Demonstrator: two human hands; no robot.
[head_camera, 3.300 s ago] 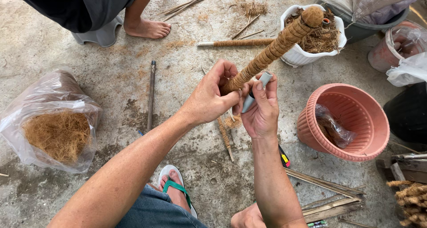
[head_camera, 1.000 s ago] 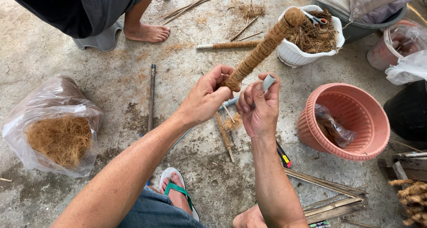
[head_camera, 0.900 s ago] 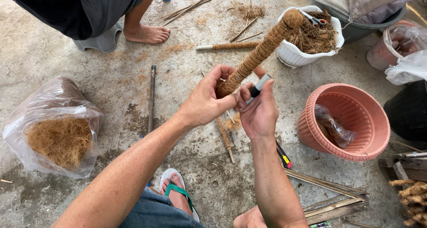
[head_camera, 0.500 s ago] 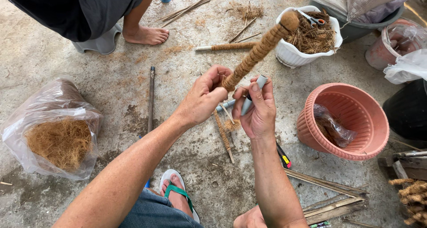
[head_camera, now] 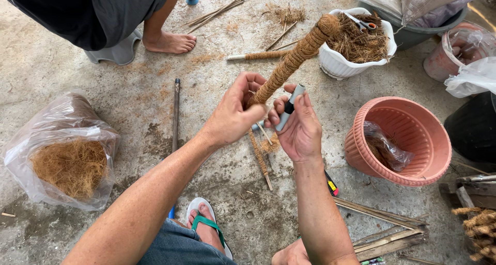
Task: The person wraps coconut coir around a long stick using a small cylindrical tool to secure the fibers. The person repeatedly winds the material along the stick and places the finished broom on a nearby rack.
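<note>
My left hand (head_camera: 235, 112) grips the lower end of a stick wrapped in brown coir rope (head_camera: 294, 58), which slants up and to the right. My right hand (head_camera: 298, 128) is closed round a small grey and black lighter (head_camera: 290, 106) held just beside the stick's lower end. Both hands are touching or nearly touching. Below them on the concrete lies a thinner rope-wrapped stick (head_camera: 258, 156) with a bare wooden tip.
A clear plastic bag of coir fibre (head_camera: 67, 161) lies at left. A pink plastic pot (head_camera: 398, 141) sits at right, a white pot of fibre with scissors (head_camera: 356, 42) behind it. Another person's bare foot (head_camera: 168, 40) stands at the top. Bamboo slats (head_camera: 382, 229) lie at lower right.
The stick's top has tilted slightly and my right hand has shifted the lighter up against the stick's lower end. My left hand's grip stays the same.
</note>
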